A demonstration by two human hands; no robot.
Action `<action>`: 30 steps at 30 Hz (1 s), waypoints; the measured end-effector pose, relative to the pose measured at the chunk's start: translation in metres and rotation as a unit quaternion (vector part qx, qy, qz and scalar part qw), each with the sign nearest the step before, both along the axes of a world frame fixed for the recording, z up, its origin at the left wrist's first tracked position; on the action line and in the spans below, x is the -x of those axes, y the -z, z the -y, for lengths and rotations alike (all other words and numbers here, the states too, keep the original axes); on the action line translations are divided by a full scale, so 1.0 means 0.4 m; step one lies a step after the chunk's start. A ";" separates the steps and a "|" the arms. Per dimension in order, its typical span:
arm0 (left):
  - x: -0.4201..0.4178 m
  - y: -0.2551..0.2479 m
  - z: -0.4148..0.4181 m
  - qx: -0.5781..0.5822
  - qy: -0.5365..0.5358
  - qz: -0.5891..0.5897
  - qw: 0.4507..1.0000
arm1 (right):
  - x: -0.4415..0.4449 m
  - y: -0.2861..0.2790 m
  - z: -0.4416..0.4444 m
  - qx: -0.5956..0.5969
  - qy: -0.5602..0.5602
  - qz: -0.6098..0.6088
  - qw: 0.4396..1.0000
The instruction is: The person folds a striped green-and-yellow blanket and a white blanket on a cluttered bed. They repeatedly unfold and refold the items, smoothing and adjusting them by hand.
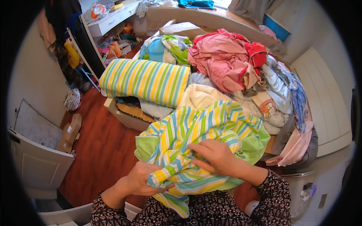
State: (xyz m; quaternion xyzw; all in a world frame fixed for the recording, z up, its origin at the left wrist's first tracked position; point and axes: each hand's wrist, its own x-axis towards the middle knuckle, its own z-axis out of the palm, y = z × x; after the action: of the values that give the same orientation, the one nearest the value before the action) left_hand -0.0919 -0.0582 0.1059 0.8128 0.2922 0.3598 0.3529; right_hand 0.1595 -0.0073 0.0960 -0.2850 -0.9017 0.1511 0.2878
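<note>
A striped cloth (188, 127) in yellow, green, blue and white, with plain light-green parts, hangs bunched in front of my body. It looks like a bedding cover or garment; its full shape is lost in the folds. My left hand (144, 178) grips a gathered striped edge near my waist. Over the middle of the cloth lies my right hand (217, 158), its fingers bent and spread against the folds; whether they pinch fabric cannot be made out. Beyond the cloth, a folded bundle with matching stripes (144, 80) rests on the bed's near left corner.
On the bed frame (124, 115) are heaped a pink and red cloth (223, 56), a cream cloth (200, 96) and blue fabrics (294, 90). A white panel (322, 101) leans at right. Left, on the wooden floor (99, 147), stand a cardboard box (69, 134) and a white door (39, 161).
</note>
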 end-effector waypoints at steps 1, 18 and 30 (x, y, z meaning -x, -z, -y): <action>0.012 -0.003 0.000 0.008 0.011 0.004 1.000 | -0.002 0.026 -0.019 -0.010 0.011 0.007 1.000; 0.098 0.072 0.007 0.140 -0.215 0.067 0.964 | -0.246 0.179 -0.098 0.223 0.111 0.229 0.941; 0.085 0.068 0.040 0.142 -0.222 0.072 0.962 | -0.081 0.324 -0.208 0.147 0.202 0.168 0.954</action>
State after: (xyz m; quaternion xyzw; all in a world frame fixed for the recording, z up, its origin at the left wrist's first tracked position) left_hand -0.1259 -0.0740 0.0788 0.6408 0.4878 0.4411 0.3961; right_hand 0.1918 0.0760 -0.0335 -0.5216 -0.8285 0.1706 0.1116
